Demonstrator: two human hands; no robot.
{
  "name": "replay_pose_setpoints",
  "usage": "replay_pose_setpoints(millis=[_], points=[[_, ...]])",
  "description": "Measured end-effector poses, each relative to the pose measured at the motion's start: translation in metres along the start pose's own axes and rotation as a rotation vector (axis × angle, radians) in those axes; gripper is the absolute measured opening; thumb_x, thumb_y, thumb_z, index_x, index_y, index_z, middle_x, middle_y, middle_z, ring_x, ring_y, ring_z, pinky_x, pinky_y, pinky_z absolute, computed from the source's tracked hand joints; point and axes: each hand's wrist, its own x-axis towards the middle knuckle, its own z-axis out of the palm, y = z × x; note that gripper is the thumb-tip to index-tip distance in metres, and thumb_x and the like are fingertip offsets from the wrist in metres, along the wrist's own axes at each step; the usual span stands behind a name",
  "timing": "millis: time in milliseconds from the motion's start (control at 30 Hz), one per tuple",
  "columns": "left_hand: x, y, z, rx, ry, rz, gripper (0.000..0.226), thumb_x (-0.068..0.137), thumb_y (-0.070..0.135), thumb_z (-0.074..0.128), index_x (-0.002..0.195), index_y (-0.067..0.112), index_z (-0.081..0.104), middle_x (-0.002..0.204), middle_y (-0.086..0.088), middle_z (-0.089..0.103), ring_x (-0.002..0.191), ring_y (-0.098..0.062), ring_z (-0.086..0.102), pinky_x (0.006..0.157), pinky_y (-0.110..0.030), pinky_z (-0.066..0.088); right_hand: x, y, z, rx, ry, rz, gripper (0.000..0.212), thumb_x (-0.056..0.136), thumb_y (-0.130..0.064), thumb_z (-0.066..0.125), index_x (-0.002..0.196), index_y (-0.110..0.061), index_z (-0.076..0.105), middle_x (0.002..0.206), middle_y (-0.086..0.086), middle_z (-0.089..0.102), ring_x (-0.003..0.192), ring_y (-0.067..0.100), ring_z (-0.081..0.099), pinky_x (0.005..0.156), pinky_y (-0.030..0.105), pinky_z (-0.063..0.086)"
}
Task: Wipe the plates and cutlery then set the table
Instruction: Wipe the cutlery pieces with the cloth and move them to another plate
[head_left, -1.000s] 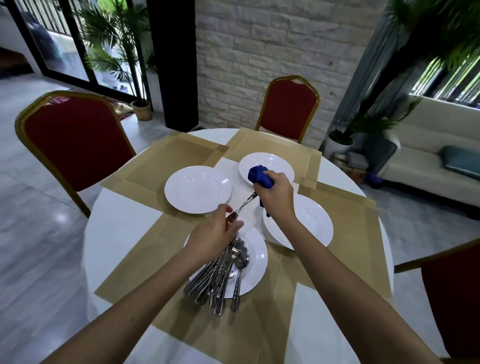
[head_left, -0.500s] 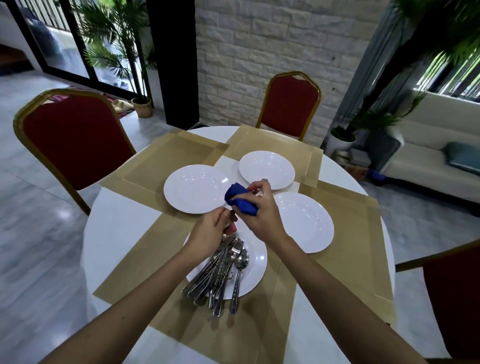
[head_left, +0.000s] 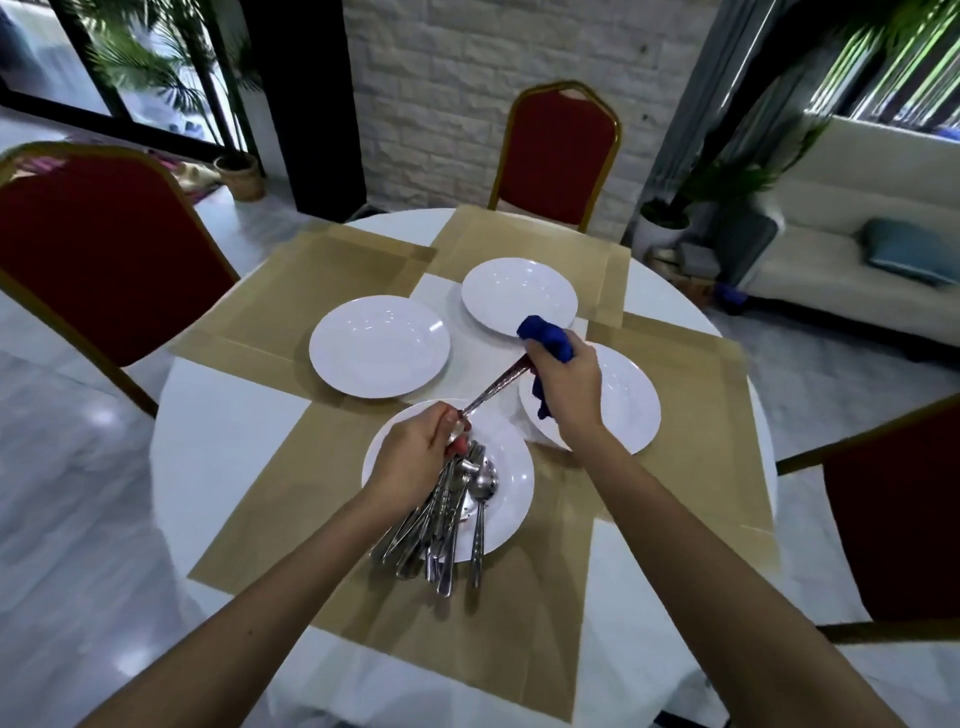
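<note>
At the bottom centre of the frame, tan flat mats (head_left: 467, 649) with darker borders lie crosswise on a round white table (head_left: 223, 457). On the nearest mat sits a glossy white round plate (head_left: 511, 499) bearing a heap of shiny metal cutlery (head_left: 441, 525), handles fanning over its near rim. Just above the heap, the left hand (head_left: 415, 457) has its fingers curled and pinched on one end of a slim metal utensil (head_left: 493, 389), which slants up to the right. The right hand (head_left: 566, 389) has its fingers clamped on a crumpled blue cloth (head_left: 545, 335) wrapped round the utensil's other end, over the right plate (head_left: 634, 405). Further up lie the left plate (head_left: 379, 345) and the far plate (head_left: 519, 296). At the top stands a red padded chair (head_left: 558, 150) with a gold frame.
</note>
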Motion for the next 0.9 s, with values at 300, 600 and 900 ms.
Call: replay_pose_setpoints(millis=[300, 600, 900], points=[[0.021, -0.046, 0.02, 0.687, 0.078, 0.548, 0.024, 0.088, 0.03, 0.049, 0.109, 0.026, 0.06, 0.083, 0.003, 0.063, 0.077, -0.023, 0.059, 0.07, -0.032, 0.039, -0.009, 0.02, -0.076, 0.26, -0.27, 0.828, 0.012, 0.08, -0.006, 0.07, 0.092, -0.006, 0.065, 0.073, 0.005, 0.07, 0.058, 0.011, 0.066, 0.051, 0.02, 0.054], [0.013, -0.069, 0.027, 0.729, -0.125, -0.058, 0.038, 0.094, 0.029, 0.048, 0.13, 0.018, 0.049, 0.127, -0.01, 0.055, 0.115, -0.031, 0.05, 0.093, -0.04, 0.04, -0.028, 0.07, -0.11, 0.418, 0.368, 0.577, 0.02, 0.079, 0.0, 0.069, 0.091, -0.009, 0.056, 0.069, 0.007, 0.061, 0.05, 0.013, 0.059, 0.04, 0.021, 0.036], [-0.021, -0.082, 0.036, 0.798, -0.227, -0.162, 0.046, 0.092, 0.052, 0.044, 0.121, 0.016, 0.05, 0.118, -0.007, 0.056, 0.111, -0.028, 0.052, 0.086, -0.039, 0.043, -0.043, 0.096, -0.089, 0.328, 0.583, 0.641, 0.027, 0.081, -0.011, 0.072, 0.072, -0.019, 0.049, 0.061, -0.001, 0.047, 0.048, 0.013, 0.042, 0.041, 0.019, 0.035]])
